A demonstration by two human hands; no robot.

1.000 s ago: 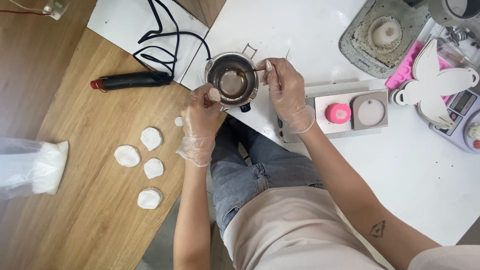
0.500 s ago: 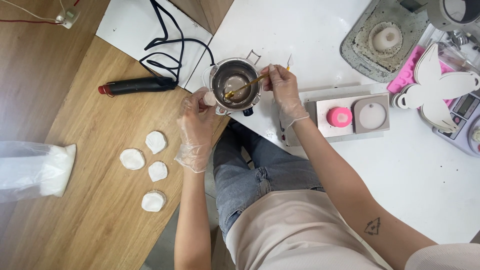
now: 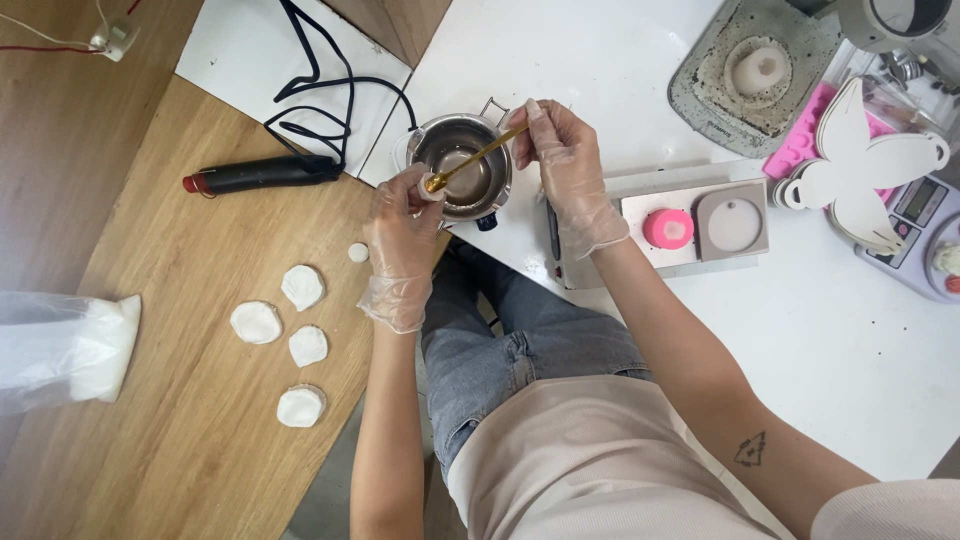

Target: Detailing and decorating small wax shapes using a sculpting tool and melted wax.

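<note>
A small steel melting pot (image 3: 480,180) with clear liquid stands at the edge of the white table. My gloved right hand (image 3: 565,175) holds a thin golden spoon (image 3: 475,158) slanted across the pot, its bowl at the pot's left rim. My gloved left hand (image 3: 405,235) pinches a small white piece at that rim, right by the spoon's bowl. Several white shell-shaped casts (image 3: 300,288) lie on the wooden surface to the left, with one small white disc (image 3: 357,252) near my left wrist.
A black heat gun (image 3: 265,175) with its coiled cord lies left of the pot. A bag of white granules (image 3: 65,350) is at far left. Right of the pot sit a pink mould (image 3: 667,228), a grey mould (image 3: 732,222), a white butterfly cut-out (image 3: 860,165) and a scale (image 3: 925,235).
The right hand has lifted the golden spoon out across the pot toward the left rim. My left hand has come up to the rim with a white piece.
</note>
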